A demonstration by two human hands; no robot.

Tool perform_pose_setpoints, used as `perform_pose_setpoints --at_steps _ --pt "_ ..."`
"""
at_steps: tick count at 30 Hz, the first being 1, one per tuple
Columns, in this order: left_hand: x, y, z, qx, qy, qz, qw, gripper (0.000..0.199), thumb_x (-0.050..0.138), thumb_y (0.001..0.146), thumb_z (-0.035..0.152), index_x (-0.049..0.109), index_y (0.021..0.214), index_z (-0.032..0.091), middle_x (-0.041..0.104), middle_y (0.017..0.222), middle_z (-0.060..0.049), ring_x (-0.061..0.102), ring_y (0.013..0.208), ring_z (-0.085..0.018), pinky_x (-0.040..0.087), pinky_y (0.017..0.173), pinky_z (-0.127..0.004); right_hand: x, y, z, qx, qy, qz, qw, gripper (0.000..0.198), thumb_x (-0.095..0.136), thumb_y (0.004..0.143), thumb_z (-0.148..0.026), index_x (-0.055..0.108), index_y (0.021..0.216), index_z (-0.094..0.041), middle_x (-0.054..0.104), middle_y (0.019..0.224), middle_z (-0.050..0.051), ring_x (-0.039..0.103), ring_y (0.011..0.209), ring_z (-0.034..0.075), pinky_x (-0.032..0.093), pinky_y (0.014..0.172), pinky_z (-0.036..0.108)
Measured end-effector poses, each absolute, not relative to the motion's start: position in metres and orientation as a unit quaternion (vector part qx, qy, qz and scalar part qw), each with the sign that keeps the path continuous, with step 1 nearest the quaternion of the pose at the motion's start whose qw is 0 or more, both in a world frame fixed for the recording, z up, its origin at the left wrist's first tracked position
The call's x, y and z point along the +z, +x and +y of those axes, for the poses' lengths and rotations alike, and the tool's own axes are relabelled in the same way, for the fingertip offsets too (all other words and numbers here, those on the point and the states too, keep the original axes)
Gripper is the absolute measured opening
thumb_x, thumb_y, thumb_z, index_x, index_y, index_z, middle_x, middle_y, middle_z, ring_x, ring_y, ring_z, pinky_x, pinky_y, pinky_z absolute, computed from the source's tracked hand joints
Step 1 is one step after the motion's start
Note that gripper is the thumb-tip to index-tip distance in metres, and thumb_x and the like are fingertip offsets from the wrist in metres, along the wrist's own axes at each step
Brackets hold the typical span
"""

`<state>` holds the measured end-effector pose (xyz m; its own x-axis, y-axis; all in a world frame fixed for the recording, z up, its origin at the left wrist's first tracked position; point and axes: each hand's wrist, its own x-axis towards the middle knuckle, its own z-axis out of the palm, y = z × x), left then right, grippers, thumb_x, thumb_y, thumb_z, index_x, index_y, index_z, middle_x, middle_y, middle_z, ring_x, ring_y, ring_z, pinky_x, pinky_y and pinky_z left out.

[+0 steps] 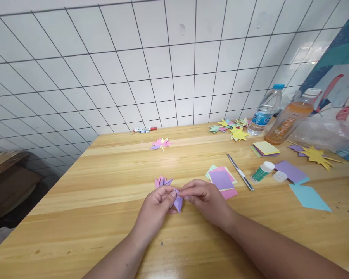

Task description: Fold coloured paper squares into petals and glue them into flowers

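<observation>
Between my two hands is a folded piece of purple origami paper (178, 204), its point turned down toward me. My left hand (155, 205) pinches it between thumb and fingers from the left. From the right, the closed fingertips of my right hand (206, 199) meet its upper edge. Just behind my left hand, a pink and purple folded paper piece (162, 180) lies on the table, partly hidden by the fingers. Beyond my right hand is a loose stack of coloured paper squares (221, 179), purple on top.
Right of the squares lie a utility knife (240, 172), a glue stick (262, 172) and its cap (279, 176). Two bottles (264, 112) stand by the tiled wall, near several folded paper leaves (238, 133). Markers (145, 130) and another paper leaf (162, 144) lie farther back.
</observation>
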<state>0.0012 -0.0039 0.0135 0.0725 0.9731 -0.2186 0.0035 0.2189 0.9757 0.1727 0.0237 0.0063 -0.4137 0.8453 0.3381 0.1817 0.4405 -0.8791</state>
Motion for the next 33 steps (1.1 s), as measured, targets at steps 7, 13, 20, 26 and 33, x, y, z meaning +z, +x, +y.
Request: perform_pose_setpoints --at_steps 7,13,20,26,33 --pt "0.016 0.002 -0.004 0.425 0.446 0.540 0.573 0.033 0.067 0.070 0.047 0.066 0.084 0.017 0.064 0.066 -0.001 0.057 0.060 -0.014 0.047 0.057 -0.024 0.007 0.172 0.023 0.421 -0.394 -0.708 0.407 0.013 0.062 0.073 -0.010 0.065 0.080 -0.021 0.069 0.083 0.001 0.063 0.072 0.012 0.050 0.060 0.022" --pt "0.017 0.002 -0.004 0.422 0.452 0.531 0.580 0.034 0.065 0.072 0.047 0.066 0.086 0.016 0.065 0.068 -0.002 0.058 0.062 -0.014 0.047 0.057 -0.024 0.006 0.176 0.024 0.303 -0.350 -0.777 0.427 0.018 0.060 0.077 -0.008 0.068 0.079 -0.024 0.068 0.086 0.001 0.063 0.082 0.013 0.049 0.071 0.025" --pt "0.017 0.002 -0.005 0.425 0.452 0.536 0.572 0.036 0.068 0.070 0.047 0.064 0.086 0.015 0.063 0.064 -0.002 0.057 0.058 -0.013 0.045 0.055 -0.023 0.011 0.179 0.021 0.237 -0.330 -0.834 0.373 0.016 0.055 0.084 -0.014 0.066 0.089 -0.024 0.067 0.091 0.001 0.062 0.082 0.012 0.048 0.072 0.023" --pt "0.019 0.004 -0.005 0.426 0.438 0.536 0.583 0.034 0.070 0.067 0.046 0.062 0.079 0.015 0.063 0.061 -0.001 0.057 0.055 -0.013 0.043 0.052 -0.022 0.011 0.182 0.020 0.207 -0.311 -0.856 0.358 0.025 0.049 0.086 -0.013 0.067 0.094 -0.028 0.066 0.099 0.001 0.062 0.086 0.011 0.048 0.071 0.022" --pt "0.020 0.004 -0.004 0.426 0.417 0.544 0.591 0.036 0.071 0.064 0.047 0.062 0.081 0.016 0.064 0.060 0.000 0.057 0.055 -0.013 0.043 0.053 -0.022 0.016 0.180 0.018 0.205 -0.310 -0.860 0.351 0.015 0.054 0.085 -0.018 0.065 0.093 -0.026 0.066 0.098 0.001 0.061 0.089 0.012 0.048 0.076 0.023"
